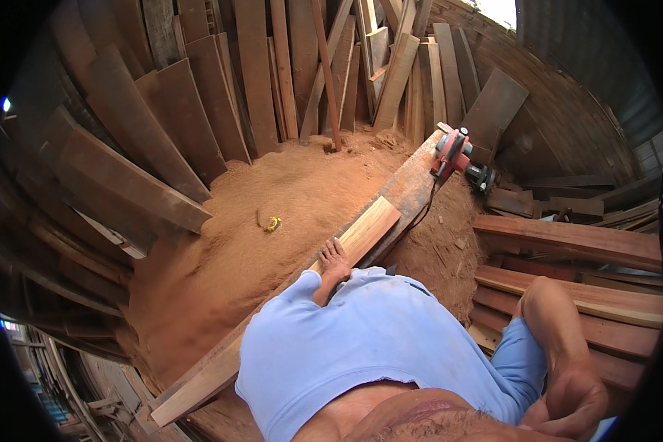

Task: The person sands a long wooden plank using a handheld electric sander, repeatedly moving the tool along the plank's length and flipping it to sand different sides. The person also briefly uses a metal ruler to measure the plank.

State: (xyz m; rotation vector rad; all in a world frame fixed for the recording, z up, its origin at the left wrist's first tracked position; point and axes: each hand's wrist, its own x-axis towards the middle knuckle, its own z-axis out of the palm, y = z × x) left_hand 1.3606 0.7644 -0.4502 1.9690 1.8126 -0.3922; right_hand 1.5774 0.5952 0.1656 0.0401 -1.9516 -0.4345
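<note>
My left hand [334, 258] rests on top of a pale plank [376, 225], its fingers lying flat and slightly spread. This plank lies along a long, narrow wooden beam [412, 175] that slants from the lower left to the upper right. My right arm is bent sharply, and my right hand [571, 401] is drawn back close to my body at the lower right. Its fingers curl inward; what they hold, if anything, is hidden. At the beam's far end sits a red and black power tool [453, 153] that looks like an electric planer, its cord trailing beside the beam.
Sawdust [236, 250] is heaped over the ground left of the beam, with a yellow tape measure [272, 223] on it. Many boards [254, 81] lean upright around the back and left. Reddish timbers [567, 239] are stacked on the right, by a corrugated metal wall [604, 81].
</note>
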